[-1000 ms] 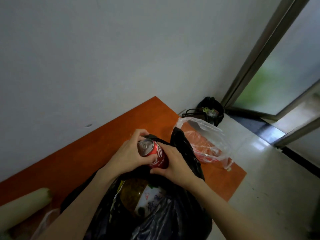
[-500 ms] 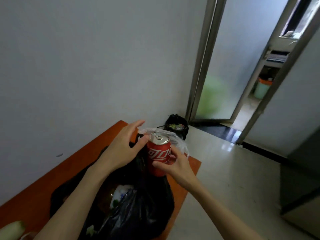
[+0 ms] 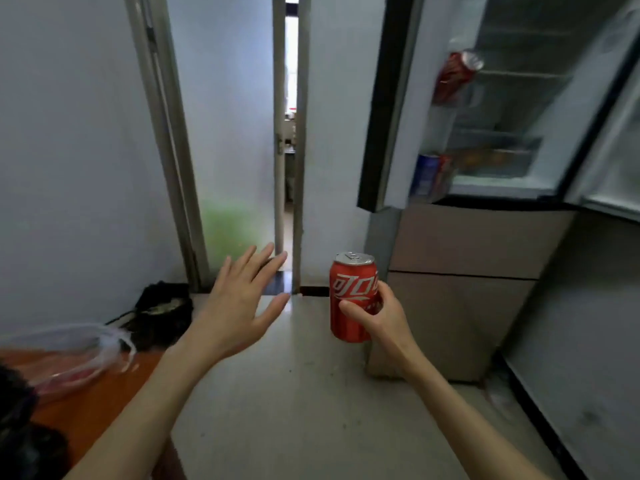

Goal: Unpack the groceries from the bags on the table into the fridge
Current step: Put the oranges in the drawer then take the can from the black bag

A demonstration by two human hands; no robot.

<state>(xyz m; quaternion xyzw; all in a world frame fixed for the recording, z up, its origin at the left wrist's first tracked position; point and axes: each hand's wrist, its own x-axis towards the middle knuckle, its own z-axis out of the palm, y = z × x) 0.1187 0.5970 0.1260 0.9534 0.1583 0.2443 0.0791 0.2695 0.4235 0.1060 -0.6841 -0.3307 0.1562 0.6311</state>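
My right hand (image 3: 381, 315) grips a red soda can (image 3: 351, 294) upright, held in the air over the floor in front of the fridge. My left hand (image 3: 242, 303) is raised beside it, empty, with its fingers spread. The fridge (image 3: 512, 109) stands open at the upper right; its left door shelf holds a red can (image 3: 453, 76) above and a blue can (image 3: 427, 174) below. The orange table (image 3: 93, 407) shows at the lower left with a clear plastic bag (image 3: 72, 355) on it and the edge of a black bag (image 3: 17, 424).
A black bin (image 3: 162, 311) sits on the floor against the wall past the table's end. A frosted sliding door (image 3: 225, 133) stands slightly ajar straight ahead. The fridge's brown lower drawers (image 3: 460, 278) are closed. Pale floor lies between table and fridge.
The view has swung right from the table to the fridge. The can has left the black bag, carried in my right hand alone. My left hand has let go and opened.
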